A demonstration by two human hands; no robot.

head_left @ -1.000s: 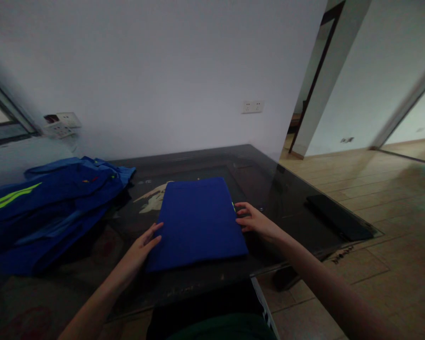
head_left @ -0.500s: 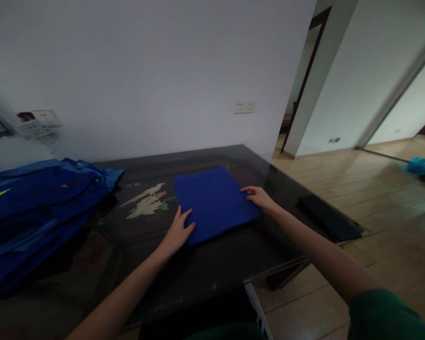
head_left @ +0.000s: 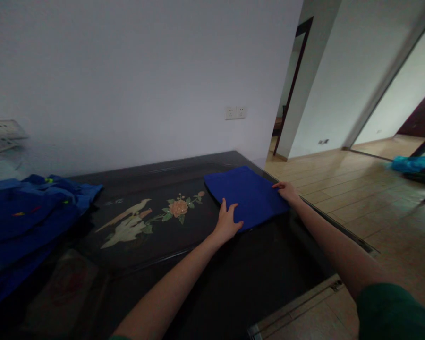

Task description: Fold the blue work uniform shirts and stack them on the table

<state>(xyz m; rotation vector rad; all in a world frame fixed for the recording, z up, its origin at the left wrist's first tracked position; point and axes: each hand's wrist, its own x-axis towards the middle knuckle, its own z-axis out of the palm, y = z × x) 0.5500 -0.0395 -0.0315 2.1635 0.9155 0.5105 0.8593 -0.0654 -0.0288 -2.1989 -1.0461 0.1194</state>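
A dark table [head_left: 233, 278] bears blue cloth [head_left: 253, 193] between both hands [head_left: 227, 225] [head_left: 289, 192].

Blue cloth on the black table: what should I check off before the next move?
1. Left hand at the near-left edge of the blue cloth: ok.
2. Right hand at its right edge: ok.
3. Firm grip by the right hand: cannot tell.
4. Cloth apart from the heaped blue clothing at left: ok.
5. Cloth lying fully flat on the black table: cannot tell.
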